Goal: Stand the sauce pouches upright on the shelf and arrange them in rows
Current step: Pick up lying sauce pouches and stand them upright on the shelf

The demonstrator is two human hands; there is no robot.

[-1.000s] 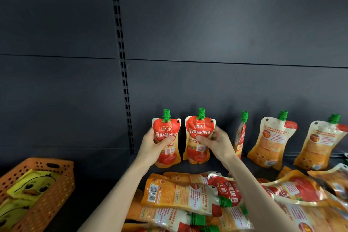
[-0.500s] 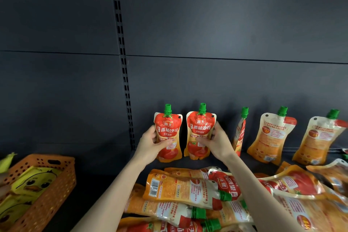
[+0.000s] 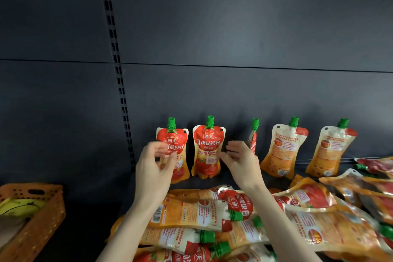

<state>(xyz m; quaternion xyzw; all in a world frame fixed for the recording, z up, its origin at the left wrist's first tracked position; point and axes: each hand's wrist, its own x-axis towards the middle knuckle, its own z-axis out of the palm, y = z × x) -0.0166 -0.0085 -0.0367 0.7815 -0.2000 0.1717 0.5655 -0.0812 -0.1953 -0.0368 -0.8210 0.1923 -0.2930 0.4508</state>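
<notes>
While hovering, left hand: relaxed, empty, overlapping leftmost upright pouch
right hand: loosely curled, empty, just right of second upright pouch
loose pouches: flat on shelf beneath forearms

Five stand in a row along the back edge of the shelf, green caps up. I see the leftmost pouch and the second pouch just beside each other, upright, their red tomato fronts facing me. The third pouch is turned edge-on. The fourth pouch and the fifth pouch show orange backs and tilt with their tops to the right. Toward the front edge a heap of pouches lies flat and overlapping, reaching to the right edge.
</notes>
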